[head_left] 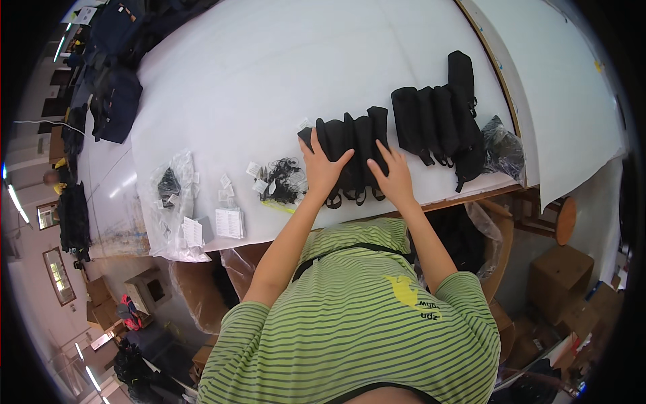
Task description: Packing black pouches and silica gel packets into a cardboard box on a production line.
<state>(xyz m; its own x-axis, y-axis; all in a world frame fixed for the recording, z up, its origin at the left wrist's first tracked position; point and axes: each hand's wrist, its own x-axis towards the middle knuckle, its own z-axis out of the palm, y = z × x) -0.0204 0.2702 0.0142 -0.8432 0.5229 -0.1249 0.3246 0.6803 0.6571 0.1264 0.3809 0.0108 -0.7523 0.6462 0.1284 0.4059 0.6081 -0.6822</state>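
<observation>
A row of several narrow black fabric pouches (346,151) with small loops at their near ends lies side by side on the white-covered table. My left hand (323,165) rests on the left side of this row, its thumb and fingers spread. On the row's right side my right hand (396,178) lies with fingers apart, touching the rightmost pouch. Neither hand wraps round a single pouch. Farther right is a second group of black pouches (437,124), one of them reaching higher up the table. To the left of my left hand sits a tangle of thin black cords (286,182) with white tags.
Clear plastic bags (168,202) and stacks of white printed cards (229,223) lie at the table's left. A plastic bag with dark contents (503,149) is by the right edge. Dark backpacks (116,101) stand far left. Cardboard boxes (560,276) and a round stool (566,221) are beyond the table.
</observation>
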